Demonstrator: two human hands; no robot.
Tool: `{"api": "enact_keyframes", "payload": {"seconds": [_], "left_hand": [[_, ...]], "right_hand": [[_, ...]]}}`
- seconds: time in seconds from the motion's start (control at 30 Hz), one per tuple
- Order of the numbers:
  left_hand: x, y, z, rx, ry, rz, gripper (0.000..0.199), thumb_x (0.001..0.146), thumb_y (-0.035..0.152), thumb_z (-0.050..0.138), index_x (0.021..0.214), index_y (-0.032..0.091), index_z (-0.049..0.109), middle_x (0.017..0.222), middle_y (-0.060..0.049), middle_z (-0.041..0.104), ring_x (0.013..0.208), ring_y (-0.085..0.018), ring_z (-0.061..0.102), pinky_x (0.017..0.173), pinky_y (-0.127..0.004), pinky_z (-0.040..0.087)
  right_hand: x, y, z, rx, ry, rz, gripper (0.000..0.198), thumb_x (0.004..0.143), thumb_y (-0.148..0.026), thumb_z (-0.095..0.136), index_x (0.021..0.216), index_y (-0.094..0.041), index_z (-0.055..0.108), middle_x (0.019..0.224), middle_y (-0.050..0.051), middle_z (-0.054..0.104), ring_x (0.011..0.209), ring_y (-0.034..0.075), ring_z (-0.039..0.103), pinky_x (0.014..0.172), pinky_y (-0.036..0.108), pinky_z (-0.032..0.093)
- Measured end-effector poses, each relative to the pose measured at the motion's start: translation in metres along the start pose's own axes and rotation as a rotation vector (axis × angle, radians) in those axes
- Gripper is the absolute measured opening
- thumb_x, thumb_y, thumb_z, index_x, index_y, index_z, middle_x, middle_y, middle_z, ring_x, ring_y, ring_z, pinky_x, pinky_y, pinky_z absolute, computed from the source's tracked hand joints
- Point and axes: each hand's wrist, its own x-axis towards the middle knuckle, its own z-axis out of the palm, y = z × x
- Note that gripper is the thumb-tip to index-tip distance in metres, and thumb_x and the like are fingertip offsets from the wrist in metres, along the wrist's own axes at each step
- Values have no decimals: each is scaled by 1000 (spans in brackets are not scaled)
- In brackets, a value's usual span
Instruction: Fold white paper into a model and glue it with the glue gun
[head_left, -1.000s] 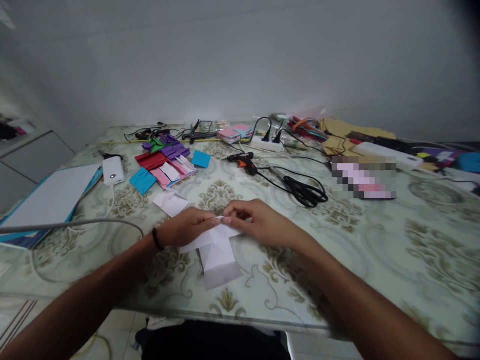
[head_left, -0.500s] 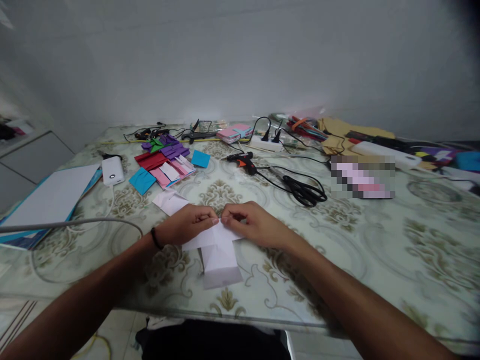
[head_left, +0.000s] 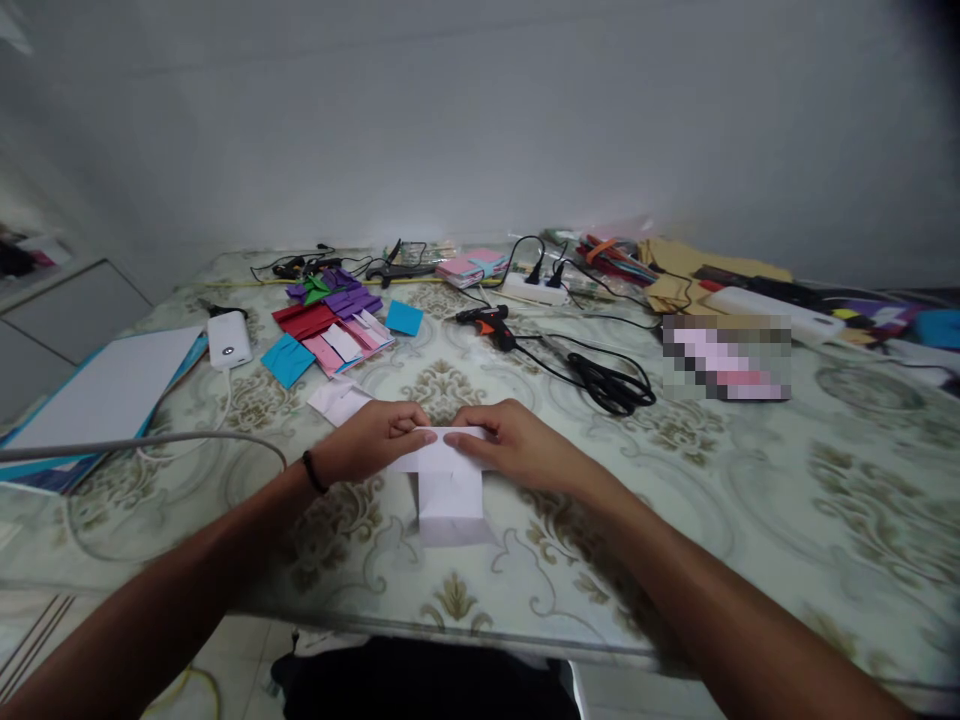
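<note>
A folded sheet of white paper (head_left: 450, 492) is in front of me, roughly T-shaped, with its lower flap toward the table's near edge. My left hand (head_left: 379, 440) pinches its upper edge, thumb on top and fingers curled behind. Close beside it, my right hand (head_left: 510, 445) grips the same edge in a like pinch; the two thumb tips are a small gap apart. The fingers behind the paper are partly hidden. Just beyond my left hand lies another folded white paper (head_left: 339, 398).
Folded coloured papers (head_left: 341, 340) and a blue square (head_left: 289, 361) lie beyond my left hand. A glue gun (head_left: 487, 325) with a coiled black cable (head_left: 611, 385) rests ahead. A white power bank (head_left: 228, 340) and a paper stack (head_left: 105, 390) are at left, a power strip (head_left: 534, 290) behind.
The white paper has turned straighter and its upper edge now lies level between my hands. Its lower flap has shifted up and slightly right. My thumbs have moved slightly apart.
</note>
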Motion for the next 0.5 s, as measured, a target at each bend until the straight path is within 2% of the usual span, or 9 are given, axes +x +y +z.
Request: {"api": "enact_keyframes", "payload": {"seconds": [0.1, 0.27, 0.5], "left_hand": [[1, -3, 0, -94, -25, -45, 28, 84, 43, 65, 89, 15, 63, 70, 2, 63, 61, -12, 54, 54, -21, 36], [1, -1, -2, -60, 20, -40, 24, 85, 40, 64, 88, 16, 64, 71, 1, 66, 64, -14, 58, 57, -22, 40], [2, -2, -2, -90, 102, -14, 27, 85, 43, 65, 87, 16, 62, 71, 2, 64, 64, -13, 57, 56, -21, 39]], "right_hand": [[0, 1, 2, 10, 15, 18, 32, 93, -39, 55, 78, -14, 68, 63, -2, 53, 60, 12, 44, 56, 23, 31], [1, 5, -2, 77, 23, 73, 33, 92, -41, 57, 80, -14, 71, 67, 0, 58, 61, 12, 46, 55, 24, 32], [2, 10, -6, 143, 28, 148, 32, 84, -45, 65, 74, -15, 65, 61, -4, 46, 57, 11, 39, 52, 24, 28]]}}
